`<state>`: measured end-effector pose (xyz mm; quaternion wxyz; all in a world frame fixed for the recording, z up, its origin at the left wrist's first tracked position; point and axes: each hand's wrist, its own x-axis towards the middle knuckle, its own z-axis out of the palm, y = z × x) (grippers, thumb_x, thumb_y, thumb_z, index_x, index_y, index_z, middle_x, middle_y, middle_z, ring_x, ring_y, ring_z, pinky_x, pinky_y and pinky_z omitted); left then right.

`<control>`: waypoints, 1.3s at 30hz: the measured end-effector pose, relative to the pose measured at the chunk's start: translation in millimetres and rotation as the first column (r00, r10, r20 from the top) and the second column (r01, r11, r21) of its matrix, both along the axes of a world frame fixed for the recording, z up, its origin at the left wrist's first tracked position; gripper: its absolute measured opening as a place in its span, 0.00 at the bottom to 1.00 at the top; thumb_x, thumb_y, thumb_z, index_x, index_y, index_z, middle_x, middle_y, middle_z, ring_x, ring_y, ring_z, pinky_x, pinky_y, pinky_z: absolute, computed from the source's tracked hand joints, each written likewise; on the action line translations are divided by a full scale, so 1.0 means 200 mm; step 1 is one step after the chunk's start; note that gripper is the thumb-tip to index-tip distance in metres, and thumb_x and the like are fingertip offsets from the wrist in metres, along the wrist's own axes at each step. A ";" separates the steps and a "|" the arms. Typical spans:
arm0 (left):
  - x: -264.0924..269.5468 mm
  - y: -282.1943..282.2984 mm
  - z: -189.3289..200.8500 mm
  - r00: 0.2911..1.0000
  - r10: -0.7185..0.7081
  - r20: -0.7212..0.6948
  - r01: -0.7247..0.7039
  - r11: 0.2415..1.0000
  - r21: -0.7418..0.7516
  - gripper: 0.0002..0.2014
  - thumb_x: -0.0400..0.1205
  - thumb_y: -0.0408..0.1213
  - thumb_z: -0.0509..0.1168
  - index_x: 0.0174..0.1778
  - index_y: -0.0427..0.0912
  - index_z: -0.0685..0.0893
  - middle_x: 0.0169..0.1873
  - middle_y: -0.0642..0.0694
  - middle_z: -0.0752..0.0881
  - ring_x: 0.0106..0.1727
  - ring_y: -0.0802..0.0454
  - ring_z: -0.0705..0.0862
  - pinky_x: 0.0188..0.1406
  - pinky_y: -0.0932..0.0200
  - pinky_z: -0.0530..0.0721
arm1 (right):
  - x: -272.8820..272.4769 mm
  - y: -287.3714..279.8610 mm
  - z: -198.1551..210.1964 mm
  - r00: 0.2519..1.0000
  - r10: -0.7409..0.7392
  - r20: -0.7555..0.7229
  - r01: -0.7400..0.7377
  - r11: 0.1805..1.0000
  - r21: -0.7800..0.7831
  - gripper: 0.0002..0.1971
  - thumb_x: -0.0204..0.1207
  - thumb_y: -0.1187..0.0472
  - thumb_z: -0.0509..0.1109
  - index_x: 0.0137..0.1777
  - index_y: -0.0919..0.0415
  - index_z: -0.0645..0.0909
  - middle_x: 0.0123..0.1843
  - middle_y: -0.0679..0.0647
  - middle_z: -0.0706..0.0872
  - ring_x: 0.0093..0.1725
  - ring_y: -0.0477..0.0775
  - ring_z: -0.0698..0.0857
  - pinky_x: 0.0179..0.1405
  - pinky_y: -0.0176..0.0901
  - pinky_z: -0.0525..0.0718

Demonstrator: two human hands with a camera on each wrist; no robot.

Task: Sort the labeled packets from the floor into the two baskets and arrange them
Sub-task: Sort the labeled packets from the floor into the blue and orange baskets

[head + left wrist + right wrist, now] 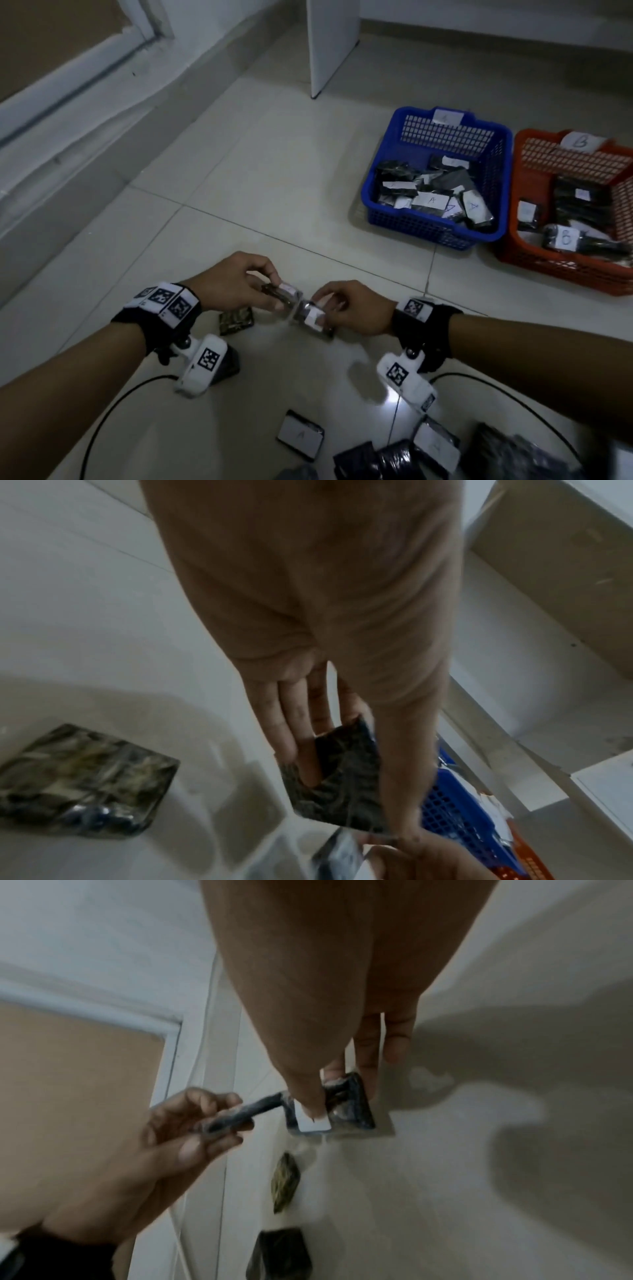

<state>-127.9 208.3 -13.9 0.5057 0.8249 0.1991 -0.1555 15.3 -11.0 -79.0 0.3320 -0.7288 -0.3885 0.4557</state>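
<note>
My left hand (260, 287) pinches a dark packet (282, 294) with a white label, held just above the floor. In the left wrist view its fingers (291, 723) lie under that packet (342, 783). My right hand (346, 308) grips a second labeled packet (311, 317) right beside it; its thumb presses the white label (315, 1121). The two packets meet corner to corner. The blue basket (387, 205) marked A and the orange basket (513, 246) marked B stand at the far right, both holding several packets.
A loose packet (236, 320) lies on the tiles under my left wrist. Several more packets (301, 440), some labeled A, are scattered near the bottom edge. Black cables (113, 411) curve across the floor. A white panel (329, 44) stands at the back, a wall skirting on the left.
</note>
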 end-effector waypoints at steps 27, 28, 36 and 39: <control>0.92 -0.47 0.21 0.755 0.367 0.544 -0.376 0.921 -0.099 0.21 0.76 0.30 0.78 0.60 0.43 0.76 0.47 0.46 0.85 0.41 0.53 0.87 0.39 0.66 0.88 | 0.67 -0.69 0.40 0.672 -0.740 -0.044 0.717 0.634 0.291 0.10 0.75 0.70 0.76 0.53 0.64 0.79 0.44 0.60 0.89 0.38 0.47 0.87 0.36 0.43 0.85; 0.98 -0.48 0.19 0.735 0.394 0.552 -0.405 0.908 -0.108 0.21 0.75 0.32 0.78 0.59 0.44 0.76 0.46 0.46 0.85 0.41 0.51 0.87 0.39 0.63 0.88 | 0.72 -0.70 0.39 0.621 -0.783 -0.017 0.748 0.586 0.311 0.10 0.75 0.70 0.76 0.52 0.62 0.79 0.43 0.58 0.88 0.38 0.47 0.87 0.41 0.47 0.88; 1.26 -0.55 -0.04 0.843 0.111 0.527 -0.316 0.894 0.318 0.14 0.74 0.42 0.80 0.52 0.46 0.87 0.59 0.42 0.83 0.58 0.50 0.81 0.57 0.63 0.76 | 0.97 -0.62 0.39 0.462 -0.885 0.064 0.785 0.441 0.435 0.11 0.74 0.57 0.81 0.47 0.50 0.79 0.45 0.52 0.89 0.41 0.52 0.89 0.44 0.53 0.91; 1.22 -0.54 -0.11 0.893 -0.033 0.448 -0.264 0.768 0.583 0.15 0.74 0.50 0.78 0.54 0.51 0.89 0.61 0.44 0.81 0.64 0.37 0.76 0.60 0.45 0.76 | 1.02 -0.55 0.36 0.465 -0.873 0.143 0.768 0.479 0.425 0.09 0.75 0.55 0.79 0.47 0.52 0.81 0.45 0.48 0.89 0.45 0.52 0.89 0.49 0.55 0.90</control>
